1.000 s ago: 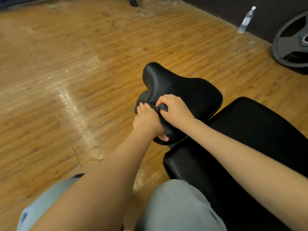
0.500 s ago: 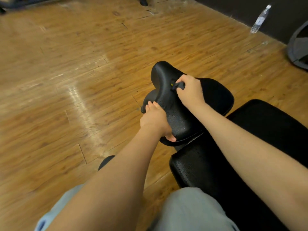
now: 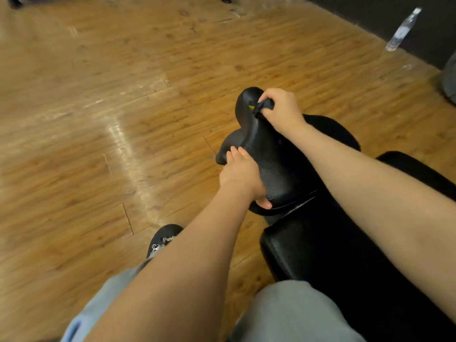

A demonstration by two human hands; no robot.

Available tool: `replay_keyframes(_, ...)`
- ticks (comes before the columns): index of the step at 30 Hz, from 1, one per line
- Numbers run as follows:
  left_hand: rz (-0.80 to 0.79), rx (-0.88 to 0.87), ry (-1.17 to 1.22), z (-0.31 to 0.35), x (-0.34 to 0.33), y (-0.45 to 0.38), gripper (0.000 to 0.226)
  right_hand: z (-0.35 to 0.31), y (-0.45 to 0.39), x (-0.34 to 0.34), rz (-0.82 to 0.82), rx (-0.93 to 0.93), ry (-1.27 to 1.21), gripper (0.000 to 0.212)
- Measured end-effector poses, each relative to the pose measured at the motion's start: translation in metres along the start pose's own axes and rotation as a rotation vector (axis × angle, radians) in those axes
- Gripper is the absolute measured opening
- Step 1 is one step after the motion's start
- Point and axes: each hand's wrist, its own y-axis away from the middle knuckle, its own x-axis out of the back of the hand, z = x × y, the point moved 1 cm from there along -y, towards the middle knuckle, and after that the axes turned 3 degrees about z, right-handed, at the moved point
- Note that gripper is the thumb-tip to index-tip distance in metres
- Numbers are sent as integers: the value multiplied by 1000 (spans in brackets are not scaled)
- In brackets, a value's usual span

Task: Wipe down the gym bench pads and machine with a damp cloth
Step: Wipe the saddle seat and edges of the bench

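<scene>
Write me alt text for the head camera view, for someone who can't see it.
Seen from above, a person's right hand presses a dark cloth against the far tip of a black seat pad while the left hand grips the pad's near left edge. A larger black bench pad lies nearer, on a wooden floor, with a water bottle by the wall.

My black shoe (image 3: pixel 164 239), just left of the bench (image 3: pixel 320 255), has white print starting "Pand", rest hidden by my arm, with small panda-like marks below. Bottle (image 3: pixel 401 30) label unreadable.
</scene>
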Motion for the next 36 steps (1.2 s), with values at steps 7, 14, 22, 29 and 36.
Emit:
replay_keyframes(7,-12,-22,-11,-2,1,1,143,6,-21,-6,83,-124,-19,16)
replay_keyframes(14,-27,-15,-7,-1,1,1,143,11,69,17,27,-3,-85,14)
replay_keyframes(22,11,6,0,1,-3,-1,143,7,84,25,-83,82,-20,19)
replay_keyframes(29,17,-6,-5,0,-3,-3,145,-7,-49,-9,-49,-84,71,21)
replay_keyframes(36,2,-13,3,-2,-1,-2,146,-7,-54,-19,-82,-16,141,28)
